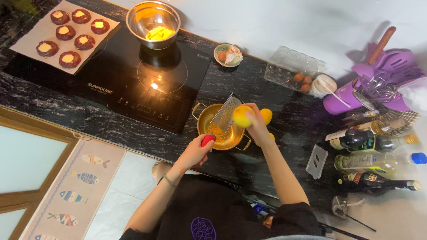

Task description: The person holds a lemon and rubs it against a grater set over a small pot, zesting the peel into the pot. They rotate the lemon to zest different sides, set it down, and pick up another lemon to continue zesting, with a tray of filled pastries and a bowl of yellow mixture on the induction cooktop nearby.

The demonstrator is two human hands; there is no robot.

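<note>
**Grating a yellow fruit over a gold bowl**

Left hand (195, 151) is closed around the red handle (207, 140) of a grater (224, 114), propped tilted inside the gold bowl (202, 118) so shavings drop in; orange-yellow zest lies at the bottom. Right hand (257, 125) wraps its fingers over a yellow fruit (242, 116), pressed to the grater face. Second fruit (266, 115) sits just beside. Steel bowl (153, 18) on the stove (133, 75) holds something yellow. Small dish (228, 55) holds eggshells; clear box (291, 69) holds eggs.

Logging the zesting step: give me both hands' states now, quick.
Left hand: closed on the grater's red handle.
Right hand: closed on a yellow fruit against the grater.
</note>
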